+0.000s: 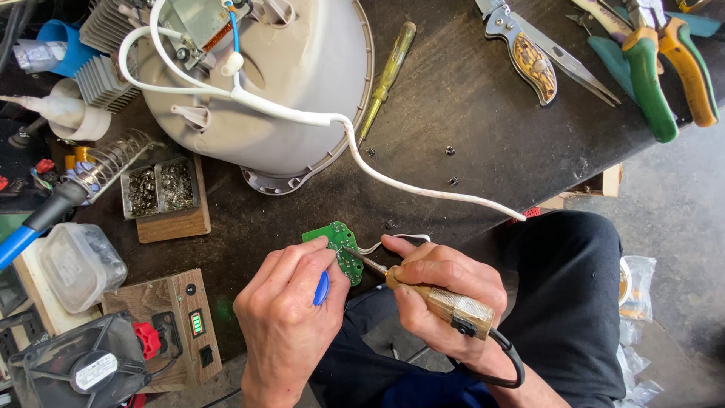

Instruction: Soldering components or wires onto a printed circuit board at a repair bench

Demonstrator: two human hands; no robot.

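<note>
My left hand (291, 313) pinches a small green circuit board (337, 245) at the near edge of the dark workbench, with a blue tool handle (322, 288) tucked under its fingers. My right hand (442, 295) grips a wooden-handled soldering iron (445, 302); its metal tip (364, 261) touches the board's right side. A white cable (423, 189) runs from the board area up to an upturned white appliance shell (302, 83).
A yellow screwdriver (387, 75), a folding knife (529, 57) and green and orange pliers (657, 68) lie at the back. A soldering stand with tins (158, 187), a plastic box (75, 264), a wooden box with a display (185, 321) and a fan (83, 366) sit left.
</note>
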